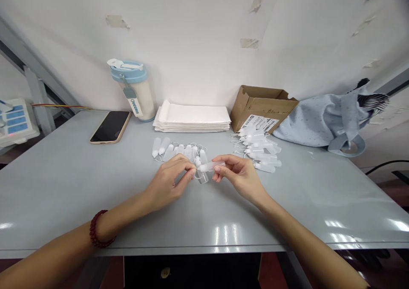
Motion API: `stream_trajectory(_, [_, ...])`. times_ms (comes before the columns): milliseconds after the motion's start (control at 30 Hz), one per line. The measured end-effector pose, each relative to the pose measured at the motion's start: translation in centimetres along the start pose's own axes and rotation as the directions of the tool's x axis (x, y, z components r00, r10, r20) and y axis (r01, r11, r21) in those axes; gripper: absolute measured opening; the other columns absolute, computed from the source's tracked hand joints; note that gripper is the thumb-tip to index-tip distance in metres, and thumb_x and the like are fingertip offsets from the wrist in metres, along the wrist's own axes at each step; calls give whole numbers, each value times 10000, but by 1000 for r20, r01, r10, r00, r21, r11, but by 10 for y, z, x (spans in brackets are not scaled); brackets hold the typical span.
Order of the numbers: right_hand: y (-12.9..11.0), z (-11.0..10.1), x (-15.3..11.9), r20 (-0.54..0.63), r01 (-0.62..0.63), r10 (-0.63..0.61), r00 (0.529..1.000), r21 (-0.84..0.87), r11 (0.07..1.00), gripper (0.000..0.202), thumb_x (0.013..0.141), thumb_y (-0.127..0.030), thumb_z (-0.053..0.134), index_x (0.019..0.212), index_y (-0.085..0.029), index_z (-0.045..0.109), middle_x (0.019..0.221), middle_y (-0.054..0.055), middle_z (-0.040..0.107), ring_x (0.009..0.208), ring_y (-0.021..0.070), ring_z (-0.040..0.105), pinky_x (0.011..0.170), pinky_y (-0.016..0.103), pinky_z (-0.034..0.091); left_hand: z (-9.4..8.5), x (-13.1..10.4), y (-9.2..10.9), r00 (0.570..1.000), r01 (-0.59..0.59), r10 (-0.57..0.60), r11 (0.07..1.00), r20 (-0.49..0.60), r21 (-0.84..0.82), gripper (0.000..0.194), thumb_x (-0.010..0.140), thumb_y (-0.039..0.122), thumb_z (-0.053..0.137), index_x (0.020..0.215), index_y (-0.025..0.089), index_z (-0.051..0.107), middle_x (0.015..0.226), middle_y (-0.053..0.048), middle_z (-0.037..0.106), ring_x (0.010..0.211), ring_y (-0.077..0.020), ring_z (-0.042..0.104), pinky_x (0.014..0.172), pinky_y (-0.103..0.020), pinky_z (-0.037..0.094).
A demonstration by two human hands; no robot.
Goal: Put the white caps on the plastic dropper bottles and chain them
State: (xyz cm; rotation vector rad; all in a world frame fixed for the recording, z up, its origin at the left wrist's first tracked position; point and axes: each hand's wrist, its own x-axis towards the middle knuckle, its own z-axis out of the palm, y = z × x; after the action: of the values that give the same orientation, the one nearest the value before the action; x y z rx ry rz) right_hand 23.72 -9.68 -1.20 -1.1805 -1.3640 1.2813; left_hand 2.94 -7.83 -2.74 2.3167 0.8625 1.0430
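Observation:
Between my hands lies a small translucent white bottle (209,166), tilted nearly sideways. My right hand (238,174) pinches its body between thumb and fingers. At its narrow end, the fingertips of my left hand (171,178) are pressed together; whatever they grip there is too small to make out. Behind my hands, a row of similar bottles (164,145) with thin loops rests on the table, partly hidden by my left hand. To the right, a heap of more such bottles (260,148) sits in front of the cardboard box.
On the grey table (128,229), a phone (110,127) lies at the left, beside a blue-lidded tumbler (137,93). White padded envelopes (194,118) are stacked by the wall. An open cardboard box (262,108) and a light blue bag (319,118) stand at the back right.

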Motion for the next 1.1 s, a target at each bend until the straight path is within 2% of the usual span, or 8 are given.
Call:
stream_trajectory(600, [3,2,-1,-3,5,-5,1000,-20,1000,226,746,-333,673,892,-161,663,589,2,673,546,143,622,601,304,497,2,-1,-1,1000,11,-11,1000,21,-2,146,885,106,473,797,144,583,737,-31,565,740,-140,510,672,-262,421])
stream_trajectory(833, [0,2,-2,-8,44,-44,999,-38,998,226,746,-334,684,897,-166,670,598,2,684,571,151,651,608,303,530,0,2,0,999,19,-19,1000,26,5,142,888,129,481,809,154,595,742,-28,585,750,-143,525,684,-262,425])
stream_trajectory(967, [-6,2,-4,-68,96,-99,993,-35,995,218,752,-327,693,911,-180,676,642,5,703,619,165,685,618,299,552,-5,5,5,996,90,-90,995,-9,-43,124,896,178,494,864,168,614,773,-17,612,760,-134,549,700,-251,434])
stream_trajectory(1100, [-9,-1,-4,-111,123,-127,986,-45,991,205,765,-327,687,913,-185,676,642,4,706,617,164,688,639,309,562,-10,7,7,975,220,-222,969,-4,-115,232,918,227,454,762,181,620,789,-10,620,809,-136,569,750,-255,436])
